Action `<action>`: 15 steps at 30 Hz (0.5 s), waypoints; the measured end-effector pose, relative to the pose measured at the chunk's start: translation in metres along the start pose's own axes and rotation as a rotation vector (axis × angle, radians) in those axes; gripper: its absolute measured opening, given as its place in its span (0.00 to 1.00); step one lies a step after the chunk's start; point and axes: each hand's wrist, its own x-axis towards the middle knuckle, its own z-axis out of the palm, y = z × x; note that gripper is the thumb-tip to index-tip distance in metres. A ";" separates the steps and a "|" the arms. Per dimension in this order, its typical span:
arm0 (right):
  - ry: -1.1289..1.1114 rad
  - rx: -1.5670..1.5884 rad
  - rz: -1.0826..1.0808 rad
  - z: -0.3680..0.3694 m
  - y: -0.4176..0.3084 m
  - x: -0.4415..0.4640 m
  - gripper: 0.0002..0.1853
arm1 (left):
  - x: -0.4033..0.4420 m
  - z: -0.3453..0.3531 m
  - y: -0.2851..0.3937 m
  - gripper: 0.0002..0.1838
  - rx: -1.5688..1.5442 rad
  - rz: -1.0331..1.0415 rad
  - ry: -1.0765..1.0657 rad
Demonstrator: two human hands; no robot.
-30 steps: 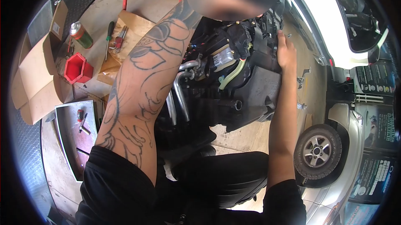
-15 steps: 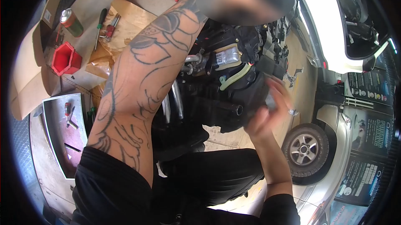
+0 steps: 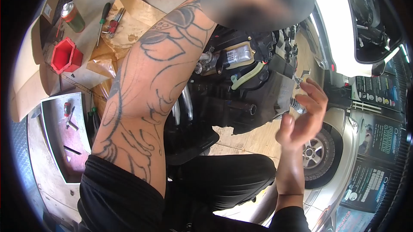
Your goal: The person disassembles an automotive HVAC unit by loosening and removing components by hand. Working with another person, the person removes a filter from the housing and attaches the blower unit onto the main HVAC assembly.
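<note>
My left arm [image 3: 150, 77], tattooed and bare below a black sleeve, stretches up across the view. A grey blur covers its hand at the top, so the fingers and anything in them are hidden. My right hand [image 3: 305, 113] is raised at the right side of the engine assembly [image 3: 258, 90], thumb and fingers apart, holding nothing I can see. On that dark assembly are a silver labelled cover [image 3: 238, 55], a pale yellow-green hose [image 3: 248, 76], a black pipe stub [image 3: 247, 108] and bare metal pipes [image 3: 188, 103]. A ribbed silvery piece [image 3: 297, 105] shows just behind my right fingers.
At left lie a metal tray [image 3: 46, 124] with a small screwdriver, a red hexagonal container [image 3: 69, 57], a spray can [image 3: 73, 19], a green-handled screwdriver [image 3: 104, 17] and red-handled tools [image 3: 114, 25] on brown paper. A car wheel [image 3: 314, 154] stands at right.
My right hand has moved right and slightly away from the engine assembly, its fingers now spread more clearly. The view has shifted slightly. My left arm keeps nearly the same pose.
</note>
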 end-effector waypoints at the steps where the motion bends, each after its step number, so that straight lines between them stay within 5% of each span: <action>1: -0.126 0.057 -0.035 -0.015 0.003 0.007 0.29 | 0.000 0.000 0.000 0.68 -0.012 0.006 0.000; 4: -0.429 0.093 0.057 -0.031 -0.012 0.015 0.34 | 0.003 -0.002 -0.004 0.68 -0.033 0.007 0.004; 6: -0.408 0.093 0.121 -0.014 -0.019 -0.003 0.42 | 0.009 -0.002 -0.004 0.68 -0.022 0.019 -0.014; 7: -0.434 0.047 0.111 -0.003 -0.019 -0.016 0.43 | -0.018 0.047 0.047 0.67 0.129 -0.336 0.409; 9: -0.419 -0.002 0.089 0.009 -0.019 -0.027 0.46 | -0.014 0.050 0.059 0.67 0.146 -0.385 0.403; 15: -0.447 0.000 0.129 0.012 -0.009 -0.036 0.40 | -0.010 0.047 0.059 0.68 0.120 -0.551 0.452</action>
